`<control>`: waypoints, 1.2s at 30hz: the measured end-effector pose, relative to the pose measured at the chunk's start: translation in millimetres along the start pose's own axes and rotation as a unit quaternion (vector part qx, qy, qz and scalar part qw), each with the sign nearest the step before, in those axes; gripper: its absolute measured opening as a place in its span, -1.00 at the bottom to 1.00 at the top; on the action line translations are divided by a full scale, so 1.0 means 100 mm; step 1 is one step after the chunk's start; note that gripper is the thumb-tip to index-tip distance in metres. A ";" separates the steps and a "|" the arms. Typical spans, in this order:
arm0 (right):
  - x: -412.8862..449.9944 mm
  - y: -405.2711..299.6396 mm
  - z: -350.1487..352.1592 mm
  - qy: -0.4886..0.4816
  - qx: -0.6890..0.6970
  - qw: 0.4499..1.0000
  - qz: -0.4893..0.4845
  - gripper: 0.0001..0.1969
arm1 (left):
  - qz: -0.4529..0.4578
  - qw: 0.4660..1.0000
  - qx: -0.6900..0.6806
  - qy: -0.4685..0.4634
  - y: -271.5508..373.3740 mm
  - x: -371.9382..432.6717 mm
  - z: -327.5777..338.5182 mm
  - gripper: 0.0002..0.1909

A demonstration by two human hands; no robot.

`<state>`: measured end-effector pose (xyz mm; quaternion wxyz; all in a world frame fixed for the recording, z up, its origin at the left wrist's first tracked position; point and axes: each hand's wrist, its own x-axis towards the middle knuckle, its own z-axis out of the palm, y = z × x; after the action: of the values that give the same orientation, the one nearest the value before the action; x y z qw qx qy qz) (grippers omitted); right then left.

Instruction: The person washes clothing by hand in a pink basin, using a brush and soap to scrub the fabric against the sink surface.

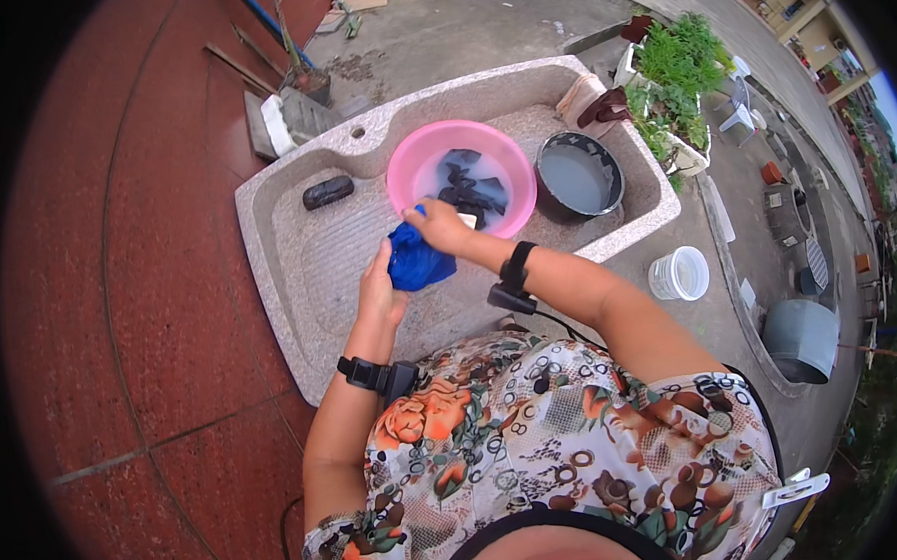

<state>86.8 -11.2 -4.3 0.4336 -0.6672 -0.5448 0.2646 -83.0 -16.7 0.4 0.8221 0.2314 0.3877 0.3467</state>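
Note:
A bunched blue cloth [420, 260] is between my hands, above the ridged washboard part of the stone laundry sink [329, 285]. My left hand [380, 287] holds its left side. From above, my right hand [439, 226] grips the upper part, close to the near rim of a pink plastic basin [520, 157]. Inside that basin, dark wet fabric [463, 185] lies in cloudy water. A small pale object [468, 220] shows beside my right hand; what it is I cannot tell.
A black bucket [575, 177] of greyish water stands right of the basin. On the washboard's far side lies a dark oblong object [328, 192]. Cloths [605, 108] hang over the sink's right corner. A white bucket [679, 274] sits on the ground near planters [672, 82].

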 end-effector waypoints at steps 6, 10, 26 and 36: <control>0.49 0.44 -0.73 0.092 0.192 0.974 0.079 -0.79 | 0.013 0.974 0.116 0.195 0.06 -0.06 -0.58 -0.62; 0.92 0.97 -1.35 0.020 -0.004 1.000 -0.001 -0.53 | -0.044 0.971 0.133 0.192 -0.24 -0.06 -0.77 -0.64; 1.89 2.84 -0.62 -0.248 -0.208 0.927 0.190 -0.30 | 0.135 0.881 0.298 0.342 -0.71 0.26 -0.46 -0.85; 1.96 2.16 -1.00 -0.208 0.146 0.924 0.285 -0.64 | 0.020 0.929 0.198 0.312 -0.60 0.47 -0.02 -0.62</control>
<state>329.1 140.7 -119.6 0.3090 -0.6537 -0.3649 0.5865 -39.4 -20.2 -62.0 0.5902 0.2774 0.6803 0.3344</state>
